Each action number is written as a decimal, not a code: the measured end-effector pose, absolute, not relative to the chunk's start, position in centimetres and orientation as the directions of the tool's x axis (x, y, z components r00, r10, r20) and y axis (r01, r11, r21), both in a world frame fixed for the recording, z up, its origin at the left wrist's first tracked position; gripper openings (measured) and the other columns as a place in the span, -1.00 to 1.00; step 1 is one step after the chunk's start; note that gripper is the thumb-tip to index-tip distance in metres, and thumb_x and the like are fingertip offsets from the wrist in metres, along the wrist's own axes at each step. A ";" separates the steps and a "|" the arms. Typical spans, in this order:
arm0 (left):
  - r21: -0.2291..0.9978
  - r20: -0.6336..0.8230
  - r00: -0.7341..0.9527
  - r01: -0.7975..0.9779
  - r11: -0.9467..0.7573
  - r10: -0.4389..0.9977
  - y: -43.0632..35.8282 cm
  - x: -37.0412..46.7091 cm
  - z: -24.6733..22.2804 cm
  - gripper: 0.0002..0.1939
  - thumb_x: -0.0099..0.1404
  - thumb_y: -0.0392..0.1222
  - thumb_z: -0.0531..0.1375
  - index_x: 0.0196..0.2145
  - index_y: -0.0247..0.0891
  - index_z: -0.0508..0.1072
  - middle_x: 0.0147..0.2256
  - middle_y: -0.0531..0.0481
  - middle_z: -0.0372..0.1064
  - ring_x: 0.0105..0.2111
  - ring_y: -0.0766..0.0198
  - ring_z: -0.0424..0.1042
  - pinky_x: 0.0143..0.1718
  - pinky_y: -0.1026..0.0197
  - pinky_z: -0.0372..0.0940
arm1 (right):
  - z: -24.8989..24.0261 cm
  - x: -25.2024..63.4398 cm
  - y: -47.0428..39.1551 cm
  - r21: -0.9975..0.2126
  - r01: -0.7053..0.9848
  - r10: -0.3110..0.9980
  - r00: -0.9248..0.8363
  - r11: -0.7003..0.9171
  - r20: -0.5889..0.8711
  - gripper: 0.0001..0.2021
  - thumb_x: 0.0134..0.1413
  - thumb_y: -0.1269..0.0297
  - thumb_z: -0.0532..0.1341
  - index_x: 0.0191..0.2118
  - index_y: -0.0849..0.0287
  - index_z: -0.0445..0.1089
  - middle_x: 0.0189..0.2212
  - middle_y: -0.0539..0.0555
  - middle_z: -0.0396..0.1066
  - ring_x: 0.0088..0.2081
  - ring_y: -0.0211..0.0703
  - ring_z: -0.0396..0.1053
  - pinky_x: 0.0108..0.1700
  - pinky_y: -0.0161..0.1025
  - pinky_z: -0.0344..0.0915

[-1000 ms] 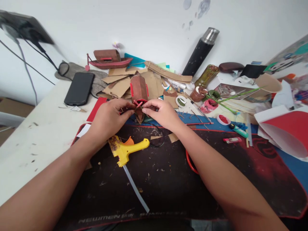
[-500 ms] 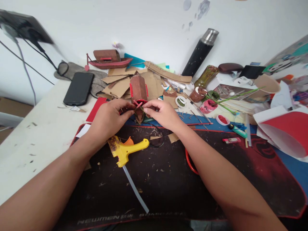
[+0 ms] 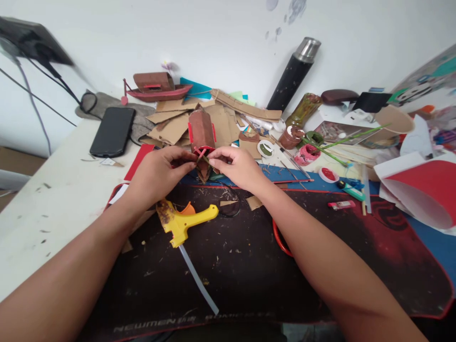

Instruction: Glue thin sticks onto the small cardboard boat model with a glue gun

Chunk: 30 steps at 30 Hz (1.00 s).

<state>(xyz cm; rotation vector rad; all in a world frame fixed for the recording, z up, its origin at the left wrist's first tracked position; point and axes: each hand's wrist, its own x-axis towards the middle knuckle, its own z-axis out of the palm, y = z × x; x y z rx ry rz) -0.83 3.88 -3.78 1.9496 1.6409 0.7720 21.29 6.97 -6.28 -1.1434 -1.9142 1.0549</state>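
Note:
A brown and red model boat (image 3: 202,130) with a curved roof points its narrow end toward me. Over that end, a short pink stick (image 3: 202,155) lies slantwise between my fingertips. My left hand (image 3: 160,171) pinches at the stick's side, thumb and forefinger together. On the other side, my right hand (image 3: 237,166) has its thumb and forefinger closed at the boat's edge; my fingers partly cover the exact contact. Below my hands, a yellow hot glue gun (image 3: 185,221) lies on the dark mat with a clear glue stick (image 3: 199,280) trailing from it.
Behind the boat lie cardboard scraps (image 3: 171,128) and a second model boat (image 3: 156,90). A phone (image 3: 113,132) is at left. To the right are a black thermos (image 3: 294,73), paint jars (image 3: 308,154), a utility knife (image 3: 351,191) and a red ring-shaped handle (image 3: 280,240), partly under my right forearm.
The view has shifted slightly, so everything sits a little further left. Both hands keep nearly the same pose at the boat, with the pink stick still between them.

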 end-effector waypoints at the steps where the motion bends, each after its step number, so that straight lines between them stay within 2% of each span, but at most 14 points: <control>1: 0.673 0.114 0.127 0.720 -0.171 0.985 3.9 -0.9 -3.8 -0.76 0.28 -0.03 0.25 -0.18 -0.05 0.69 -0.15 0.03 0.68 -0.16 0.07 0.59 -0.08 0.14 0.44 | -6.3 21.3 7.0 -0.880 0.376 0.909 -0.397 0.289 0.129 -0.91 0.30 0.33 0.30 -0.17 0.14 0.59 -0.29 0.02 0.58 -0.26 -0.17 0.46 -0.15 -0.20 0.33; 19: 0.661 0.099 0.158 0.728 -0.184 0.982 4.0 -1.1 -3.6 -0.75 0.29 0.00 0.24 -0.18 -0.02 0.69 -0.16 0.05 0.68 -0.17 0.05 0.59 -0.07 0.13 0.43 | -5.9 21.3 6.9 -0.877 0.372 0.903 -0.405 0.304 0.142 -0.90 0.30 0.37 0.30 -0.18 0.15 0.59 -0.25 0.03 0.60 -0.22 -0.17 0.48 -0.13 -0.20 0.33; 30: 0.659 0.086 0.145 0.734 -0.165 0.986 4.0 -1.0 -3.7 -0.79 0.28 -0.05 0.26 -0.19 -0.03 0.69 -0.17 0.04 0.68 -0.18 0.07 0.60 -0.09 0.14 0.43 | -5.9 21.2 6.9 -0.881 0.377 0.907 -0.403 0.286 0.122 -0.91 0.30 0.34 0.30 -0.18 0.14 0.58 -0.29 0.02 0.57 -0.26 -0.18 0.45 -0.16 -0.20 0.31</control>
